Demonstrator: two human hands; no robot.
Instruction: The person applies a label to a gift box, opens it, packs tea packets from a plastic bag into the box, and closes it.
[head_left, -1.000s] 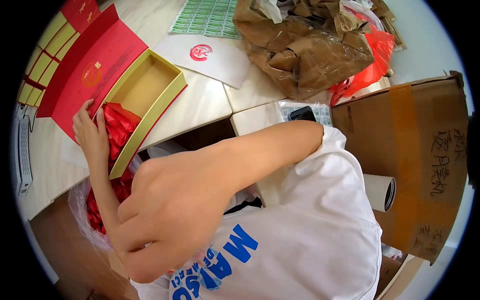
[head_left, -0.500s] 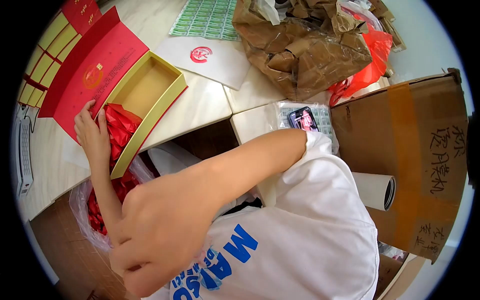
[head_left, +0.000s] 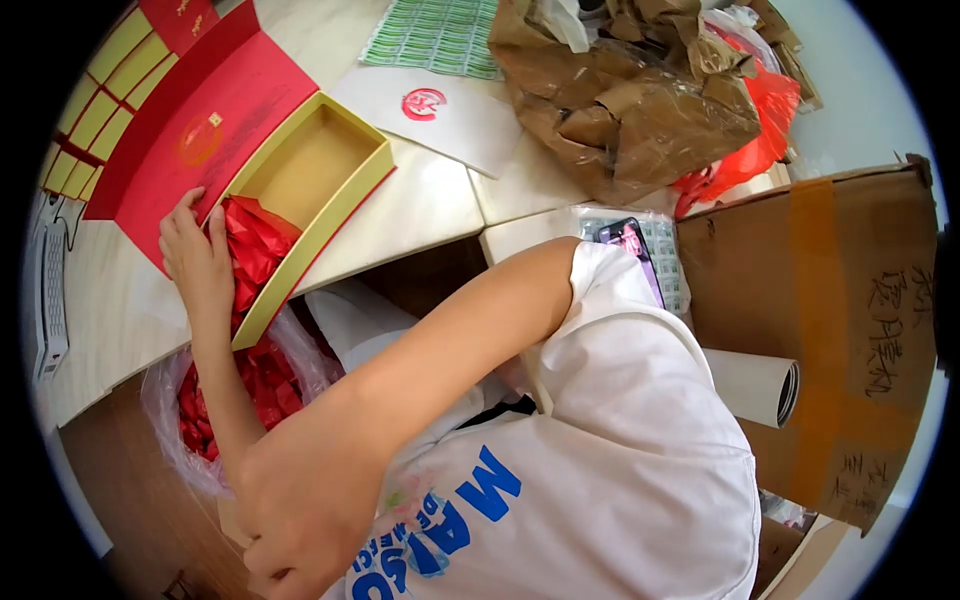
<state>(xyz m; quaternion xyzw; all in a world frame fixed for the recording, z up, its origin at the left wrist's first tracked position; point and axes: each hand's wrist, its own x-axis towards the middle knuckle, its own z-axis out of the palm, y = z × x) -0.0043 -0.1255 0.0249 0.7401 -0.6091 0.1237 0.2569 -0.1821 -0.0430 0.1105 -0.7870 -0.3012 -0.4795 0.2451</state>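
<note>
An open gift box [head_left: 350,185], red outside and gold inside, stands tilted across the table's near edge with its red lid [head_left: 205,130] folded back. Crumpled red tissue paper [head_left: 258,245] fills its left end, while gold bottom shows at the other end. My left hand [head_left: 197,255] grips the box's left edge where the lid joins, its thumb by the tissue. Close to the camera at lower left, my right hand [head_left: 310,490] is closed, fingers curled under; whatever they may hold is hidden. Below the box, a clear plastic bag [head_left: 165,425] contains more red paper.
Stacked gold-and-red boxes [head_left: 125,75] and a keyboard [head_left: 50,290] lie at left. Behind are green printed sheets [head_left: 430,35], a white paper bag [head_left: 455,120] and brown wrapping [head_left: 630,120]. A phone [head_left: 632,240] and large carton [head_left: 760,270] stand at right.
My right hand has moved down toward the bottom of the view, uncovering more of the bag of red paper. The whole view has shifted slightly. My left hand stays at the box.
</note>
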